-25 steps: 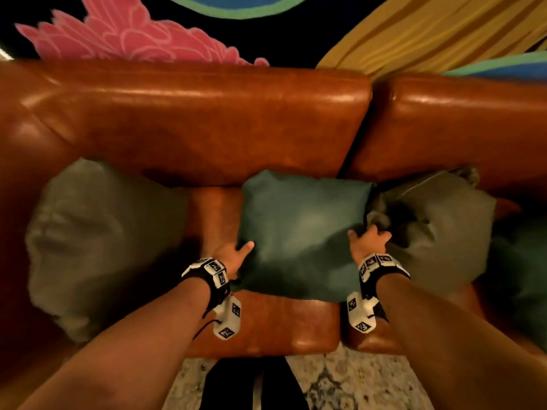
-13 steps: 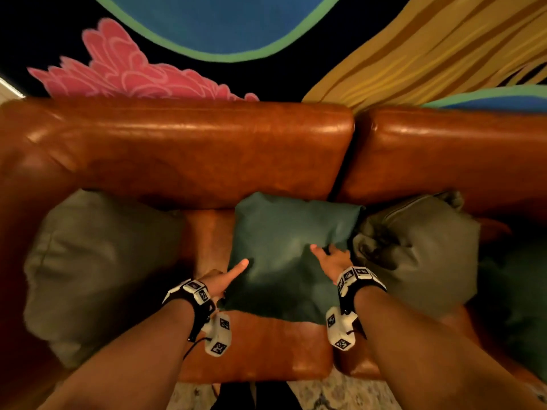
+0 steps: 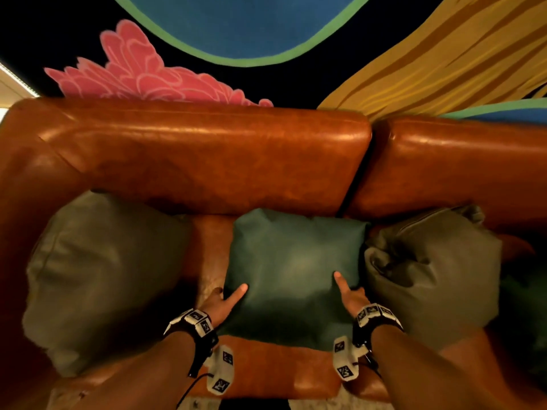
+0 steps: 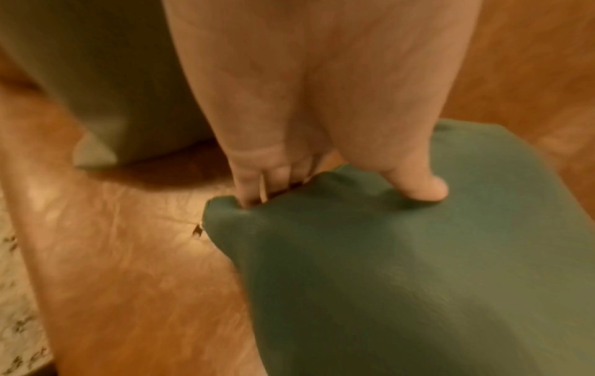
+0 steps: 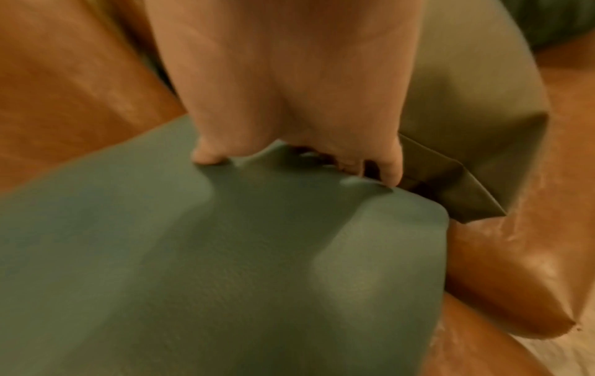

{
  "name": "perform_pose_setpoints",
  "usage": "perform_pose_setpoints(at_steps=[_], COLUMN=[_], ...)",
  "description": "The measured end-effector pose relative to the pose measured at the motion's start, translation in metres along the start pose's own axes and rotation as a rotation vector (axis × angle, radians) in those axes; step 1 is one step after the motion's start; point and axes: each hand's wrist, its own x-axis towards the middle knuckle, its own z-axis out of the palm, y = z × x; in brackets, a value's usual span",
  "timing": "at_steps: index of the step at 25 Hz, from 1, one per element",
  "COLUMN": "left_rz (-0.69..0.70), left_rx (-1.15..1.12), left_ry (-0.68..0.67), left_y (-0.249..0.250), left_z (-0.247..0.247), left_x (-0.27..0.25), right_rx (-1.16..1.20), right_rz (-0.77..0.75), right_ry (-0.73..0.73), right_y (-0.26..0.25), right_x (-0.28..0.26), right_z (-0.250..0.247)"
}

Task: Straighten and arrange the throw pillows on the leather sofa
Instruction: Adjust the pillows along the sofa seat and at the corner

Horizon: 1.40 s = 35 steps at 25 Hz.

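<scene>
Head view. One tan-brown leather sofa [image 3: 207, 155], two back cushions side by side, a dark gap between them. On its seat, centre: one square teal-green leather throw pillow [image 3: 296, 261], top edge leaning against the sofa back just left of the gap. Left hand [image 3: 220, 301] at the pillow's lower left edge, thumb lying across the front face, other fingers hidden behind the edge. Right hand [image 3: 350, 297] at the lower right edge, thumb likewise on the front face, fingers out of sight. Both wrists carry black bands with white marker tags. To the left, apart from the teal pillow: one large olive-grey leather pillow [image 3: 100, 279] against the sofa arm. To the right, touching the teal pillow's side: one crumpled olive-grey pillow with a zip edge [image 3: 435, 270]. Far right edge: a dark green shape, too dim to identify. Behind the sofa: one black wall mural [image 3: 236, 31] with pink, blue, green and ochre shapes.

Left wrist view. Left hand [image 4: 309, 122] pinches the teal pillow's [image 4: 402, 267] corner, thumb on top, fingers tucked beneath. Sofa seat [image 4: 128, 254] below; olive pillow [image 4: 96, 76] beyond.

Right wrist view. Right hand [image 5: 289, 89] pinches the opposite corner of the teal pillow [image 5: 209, 267], thumb pressed on the face, fingers curled behind. Crumpled olive pillow [image 5: 467, 114] directly beside.
</scene>
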Motion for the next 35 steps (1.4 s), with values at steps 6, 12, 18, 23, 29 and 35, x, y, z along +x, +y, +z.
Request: perform_pose_setpoints(at_steps=[6,12,18,23,29,35], left_rz=[-0.004,0.100,0.203,0.185,0.276,0.331], left_rx=[-0.026,-0.531,-0.396,-0.554,-0.570,-0.055], left_ry=[0.142,0.052,0.224,0.182,0.211,0.651], left_y=[0.029,0.097,0.100,0.120,0.154,0.161], left_z=[-0.077,-0.195,-0.214,-0.212,-0.198,-0.193], left_x=[-0.020,-0.059,0.014,-0.021,-0.005,-0.020], right_rx=[-0.180,0.152,0.200,0.089,0.298,0.226], right_rz=[-0.116,-0.281,-0.279,-0.327,-0.327,-0.391], right_ry=[-0.167,-0.249,-0.214,-0.076,-0.002,-0.011], right_y=[-0.057,-0.159,-0.174,-0.190,-0.209,-0.179], right_x=[-0.062,-0.105,-0.101,-0.086,-0.083,-0.070], right_z=[-0.034,-0.090,-0.065,-0.075,-0.054,-0.043])
